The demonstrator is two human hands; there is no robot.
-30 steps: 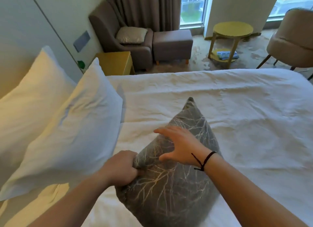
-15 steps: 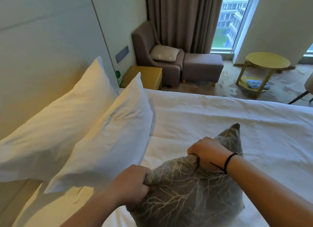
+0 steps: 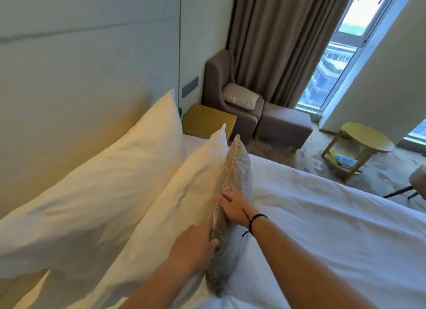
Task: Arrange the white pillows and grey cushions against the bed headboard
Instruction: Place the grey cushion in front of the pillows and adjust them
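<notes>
Right now the grey cushion [image 3: 232, 193] stands on edge on the bed [image 3: 322, 216], its flat face leaning against the front white pillow [image 3: 175, 205], which in turn leans on the rear white pillow [image 3: 103, 182] propped against the headboard [image 3: 80, 78]. Its long axis runs along the headboard, from the person toward the far edge of the bed by the yellow nightstand [image 3: 207, 122].

Both hands are on the near half of the cushion. The left hand [image 3: 193, 248] grips its near top edge, fingers curled into the fabric on the pillow side. The right hand [image 3: 232, 207] lies further along, flat on the outer face with fingers straight, pressing it toward the pillow. So the cushion sits between the two hands, with the left nearer the person's body.

I'd judge the coming move to be a small one: settling the cushion upright and letting go. It might slump away from the pillow onto the open bedding, since nothing props it on that side.

Beyond the far edge of the bed stand a brown armchair [image 3: 221, 87] with a pale cushion [image 3: 241, 98], a footstool [image 3: 285, 124] and a round yellow table [image 3: 366, 140], all well apart from the work.
</notes>
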